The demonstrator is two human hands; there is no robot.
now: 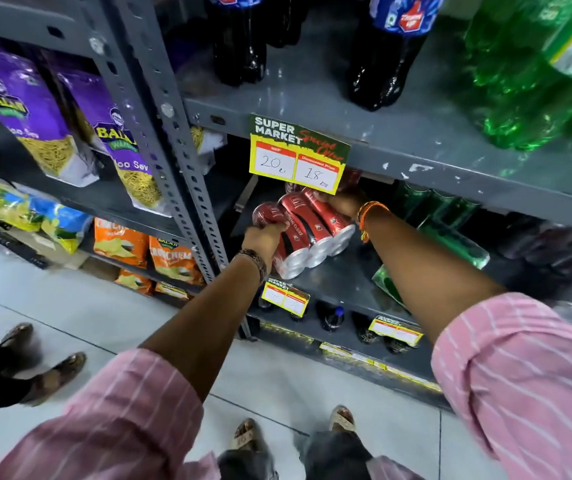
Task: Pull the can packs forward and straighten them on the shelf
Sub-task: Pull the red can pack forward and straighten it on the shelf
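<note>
A shrink-wrapped pack of red cans (307,230) lies tilted on the grey middle shelf (340,282), its silver can bottoms facing the front edge. My left hand (265,239) grips the pack's left side. My right hand (345,202) holds its far right end, partly hidden under the hanging price tag (298,157). Green can packs (451,230) lie to the right on the same shelf, one (390,285) sticking out under my right forearm. Dark can packs (561,247) sit further right, blurred.
Dark cola bottles (239,39) and green bottles (537,81) stand on the shelf above. A slotted upright post (173,133) borders the pack on the left, with snack bags (115,133) beyond it. Another person's feet (49,372) stand at the left on the tiled floor.
</note>
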